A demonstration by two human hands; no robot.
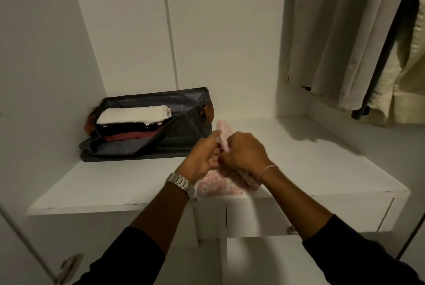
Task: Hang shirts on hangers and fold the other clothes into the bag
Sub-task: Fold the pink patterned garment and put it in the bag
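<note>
Item: pink patterned garment (pixel 219 187), bunched at the shelf (pixel 299 158) front edge. Left hand (pixel 202 158) and right hand (pixel 243 152) both pinch its raised end, fingers curled. Bag (pixel 184 105) lies open, up-left, nearer the left hand.

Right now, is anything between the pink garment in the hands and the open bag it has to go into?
Nothing visible. Both the left hand and right hand grip the pink garment on the white shelf. The dark bag lies open to the left behind it, with bare shelf between. Folded clothes already fill part of it.
</note>
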